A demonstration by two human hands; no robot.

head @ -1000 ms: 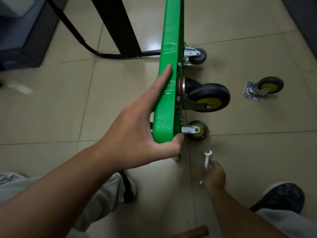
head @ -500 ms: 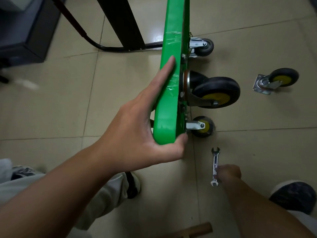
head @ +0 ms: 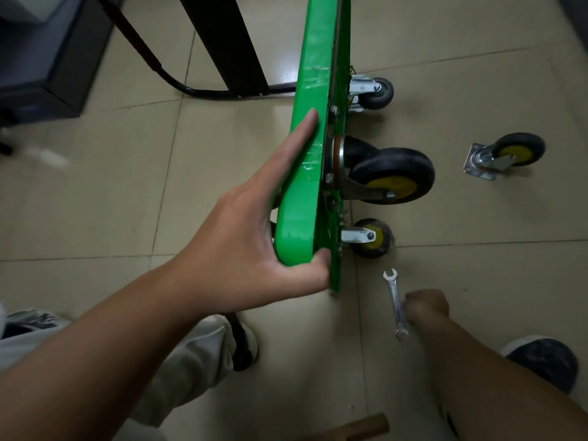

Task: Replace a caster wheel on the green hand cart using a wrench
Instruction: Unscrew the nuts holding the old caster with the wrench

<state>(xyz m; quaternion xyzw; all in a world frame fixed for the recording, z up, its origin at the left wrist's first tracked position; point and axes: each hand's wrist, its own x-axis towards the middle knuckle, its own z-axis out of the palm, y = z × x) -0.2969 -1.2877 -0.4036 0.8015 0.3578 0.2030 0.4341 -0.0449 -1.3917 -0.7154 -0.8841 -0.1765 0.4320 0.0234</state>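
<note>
Cart (head: 302, 202) tipped on edge, left hand (head: 241, 249) clasping its near end, right hand (head: 426, 305) fisted round wrench (head: 392, 288) just right of it

The green hand cart (head: 305, 173) stands tipped on its edge on the tiled floor (head: 127, 186), wheels facing right. The left hand (head: 254, 237) grips its near corner, thumb hooked under the end and fingers flat along the side. The right hand (head: 426, 305), low beside the cart, holds a wrench (head: 394, 300) by its shank, one open end towards a small caster (head: 370, 238). A loose caster (head: 506, 155) lies well apart to the right. A wooden stub (head: 362, 426), possibly a tool handle, shows at the bottom edge
</note>
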